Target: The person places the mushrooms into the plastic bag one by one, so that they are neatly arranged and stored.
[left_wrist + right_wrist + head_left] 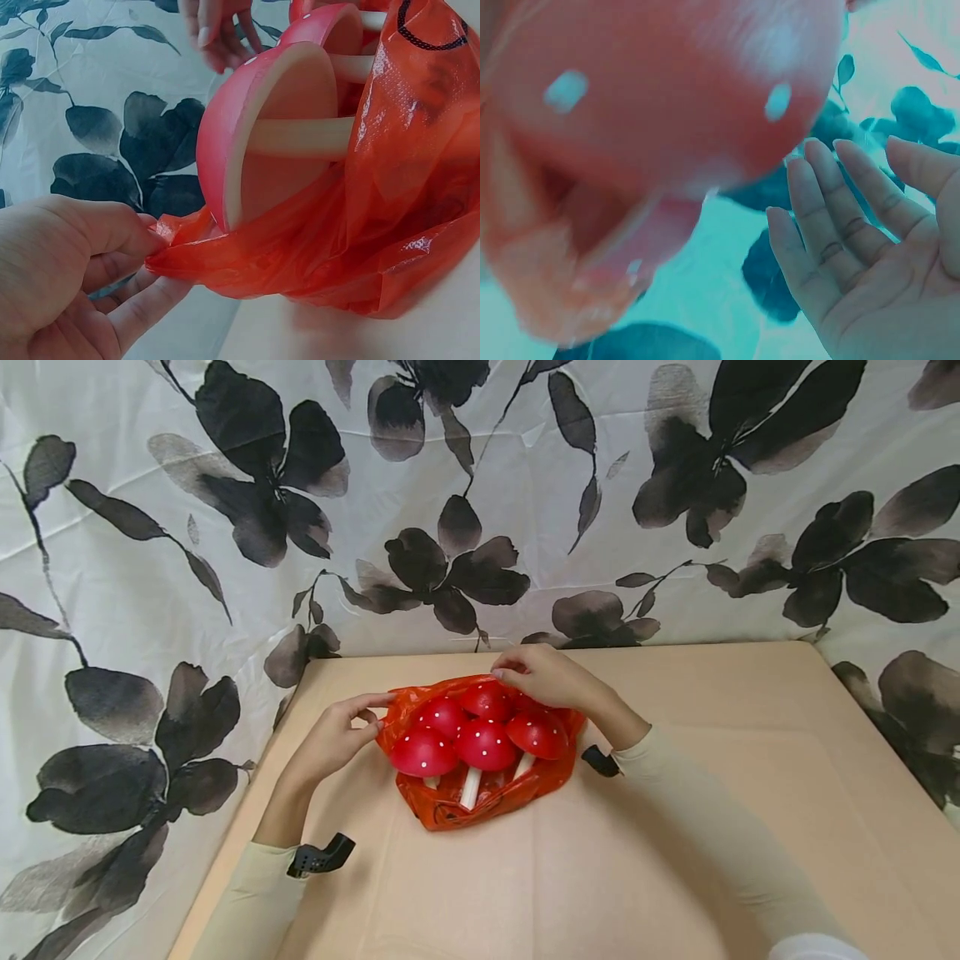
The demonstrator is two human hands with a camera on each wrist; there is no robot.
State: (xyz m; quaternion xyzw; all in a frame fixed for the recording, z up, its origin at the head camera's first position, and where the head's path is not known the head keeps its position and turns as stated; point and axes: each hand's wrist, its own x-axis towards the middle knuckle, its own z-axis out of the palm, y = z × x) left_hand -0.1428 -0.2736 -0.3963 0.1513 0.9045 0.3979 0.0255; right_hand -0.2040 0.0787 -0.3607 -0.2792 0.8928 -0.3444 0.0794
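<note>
An orange-red plastic bag (431,814) lies opened out on the table, with several toy mushrooms (486,745) in it. Their red caps carry white dots, and the stems are pale. My left hand (337,739) pinches the bag's left edge between thumb and fingers; the left wrist view shows the bunched plastic (225,259) in its grip beside a mushroom cap (217,142). Over the bag's far edge is my right hand (551,678). In the right wrist view its fingers (847,225) are extended, holding nothing, beside a blurred cap (682,97).
The bag rests on a light tan table (675,877) near its far edge. Behind and to the left hangs a white cloth (570,543) with dark flowers. Black bands (321,856) are on both wrists.
</note>
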